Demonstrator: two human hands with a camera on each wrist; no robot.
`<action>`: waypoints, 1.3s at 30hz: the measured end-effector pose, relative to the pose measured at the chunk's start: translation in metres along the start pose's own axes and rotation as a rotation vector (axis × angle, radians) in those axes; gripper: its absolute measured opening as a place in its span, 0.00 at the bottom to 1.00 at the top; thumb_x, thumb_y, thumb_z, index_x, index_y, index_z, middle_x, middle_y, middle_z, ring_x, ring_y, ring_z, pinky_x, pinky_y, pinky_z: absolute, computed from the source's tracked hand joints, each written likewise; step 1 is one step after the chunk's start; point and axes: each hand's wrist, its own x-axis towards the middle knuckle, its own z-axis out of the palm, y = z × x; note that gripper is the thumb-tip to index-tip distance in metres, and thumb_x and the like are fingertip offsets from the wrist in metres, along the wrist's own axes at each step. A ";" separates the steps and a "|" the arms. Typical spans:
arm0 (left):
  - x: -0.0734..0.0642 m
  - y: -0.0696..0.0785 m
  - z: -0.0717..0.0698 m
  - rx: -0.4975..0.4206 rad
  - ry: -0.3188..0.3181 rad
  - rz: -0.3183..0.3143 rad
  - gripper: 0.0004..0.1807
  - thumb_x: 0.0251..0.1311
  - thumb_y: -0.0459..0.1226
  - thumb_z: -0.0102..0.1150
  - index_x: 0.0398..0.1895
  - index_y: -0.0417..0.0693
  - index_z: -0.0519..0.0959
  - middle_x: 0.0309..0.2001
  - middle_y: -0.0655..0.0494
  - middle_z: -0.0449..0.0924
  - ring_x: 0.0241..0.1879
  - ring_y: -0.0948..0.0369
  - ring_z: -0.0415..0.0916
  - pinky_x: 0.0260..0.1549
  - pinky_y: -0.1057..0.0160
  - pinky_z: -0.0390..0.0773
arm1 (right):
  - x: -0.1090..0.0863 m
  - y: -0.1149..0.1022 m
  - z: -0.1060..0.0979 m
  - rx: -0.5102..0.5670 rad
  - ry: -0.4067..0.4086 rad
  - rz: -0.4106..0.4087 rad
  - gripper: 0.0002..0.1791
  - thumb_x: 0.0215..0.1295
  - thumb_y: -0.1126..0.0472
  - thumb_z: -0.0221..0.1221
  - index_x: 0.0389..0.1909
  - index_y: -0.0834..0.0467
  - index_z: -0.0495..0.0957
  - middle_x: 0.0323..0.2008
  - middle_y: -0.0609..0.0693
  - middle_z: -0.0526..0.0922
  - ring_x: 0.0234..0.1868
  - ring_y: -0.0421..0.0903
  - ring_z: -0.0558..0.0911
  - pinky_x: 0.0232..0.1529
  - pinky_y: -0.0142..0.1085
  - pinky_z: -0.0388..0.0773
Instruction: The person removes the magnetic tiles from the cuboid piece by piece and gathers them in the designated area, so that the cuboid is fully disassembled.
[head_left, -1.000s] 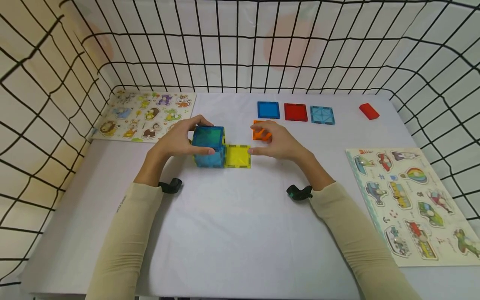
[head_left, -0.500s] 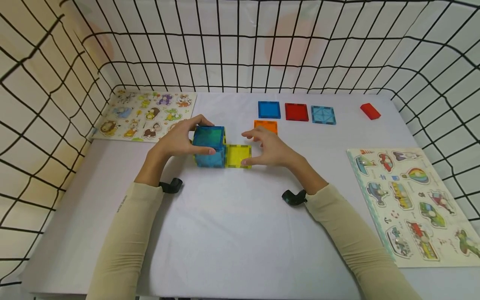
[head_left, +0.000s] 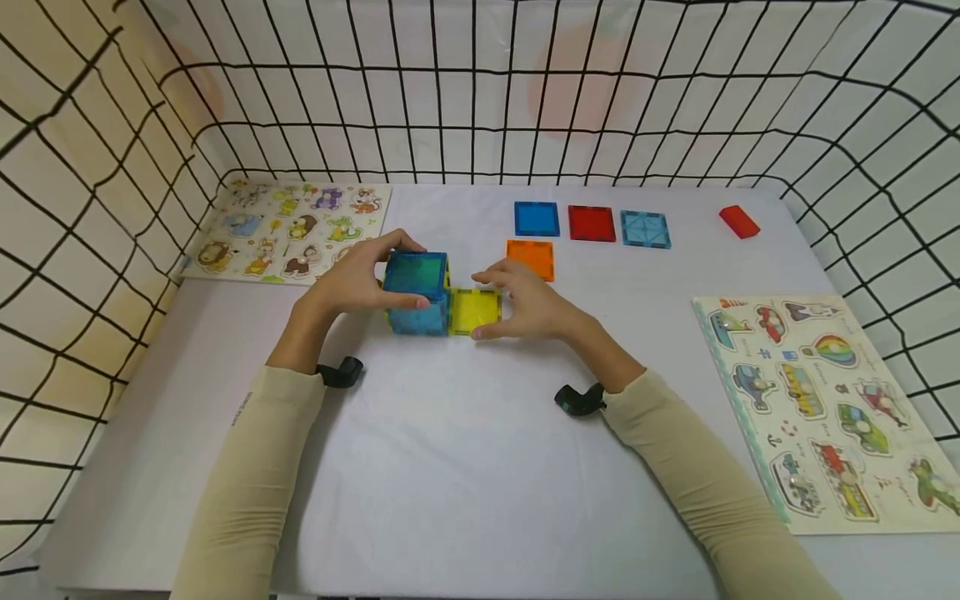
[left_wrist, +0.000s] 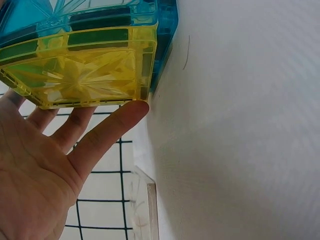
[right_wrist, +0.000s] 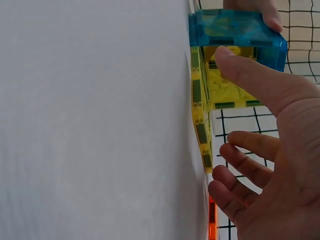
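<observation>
A box of translucent magnetic tiles (head_left: 416,275), blue on top and front, stands left of centre in the head view. My left hand (head_left: 358,277) grips it from the left, thumb along the front and fingers at the back; its yellow side (left_wrist: 90,75) faces the left wrist camera. A yellow magnetic tile (head_left: 472,312) lies low against the box's right side, its edge (right_wrist: 199,95) visible in the right wrist view. Spread around that tile's right end, the thumb and fingers of my right hand (head_left: 534,302) are apart, holding nothing.
An orange tile (head_left: 534,257) lies just behind my right hand. Farther back are blue (head_left: 536,219), red (head_left: 592,223) and light-blue (head_left: 645,229) tiles, plus a red block (head_left: 739,222). Picture puzzle boards lie left (head_left: 285,233) and right (head_left: 825,417); black wire mesh (head_left: 472,125) encloses the back.
My right hand has moved left and toward me, from over the orange tile to around the yellow tile's right end. The orange tile is now uncovered. My left hand and the box stay put.
</observation>
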 end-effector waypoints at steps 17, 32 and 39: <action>-0.006 0.001 0.002 -0.034 -0.002 -0.025 0.36 0.45 0.50 0.81 0.59 0.59 0.77 0.61 0.56 0.79 0.62 0.48 0.73 0.59 0.39 0.78 | 0.000 -0.015 0.011 -0.157 -0.039 0.033 0.44 0.55 0.41 0.72 0.72 0.54 0.72 0.65 0.53 0.74 0.65 0.51 0.69 0.66 0.45 0.75; -0.001 0.005 0.001 -0.014 -0.040 -0.044 0.37 0.46 0.53 0.80 0.60 0.64 0.74 0.63 0.58 0.77 0.65 0.48 0.72 0.63 0.40 0.75 | -0.001 -0.013 0.007 -0.158 0.014 0.050 0.42 0.44 0.43 0.73 0.63 0.54 0.78 0.57 0.51 0.76 0.57 0.48 0.73 0.59 0.43 0.79; -0.001 0.010 -0.006 0.000 -0.118 -0.118 0.39 0.47 0.56 0.79 0.62 0.65 0.71 0.65 0.59 0.74 0.67 0.51 0.69 0.67 0.40 0.71 | -0.002 -0.007 0.000 -0.102 0.009 0.024 0.41 0.45 0.46 0.73 0.63 0.54 0.78 0.59 0.51 0.75 0.60 0.49 0.72 0.63 0.44 0.78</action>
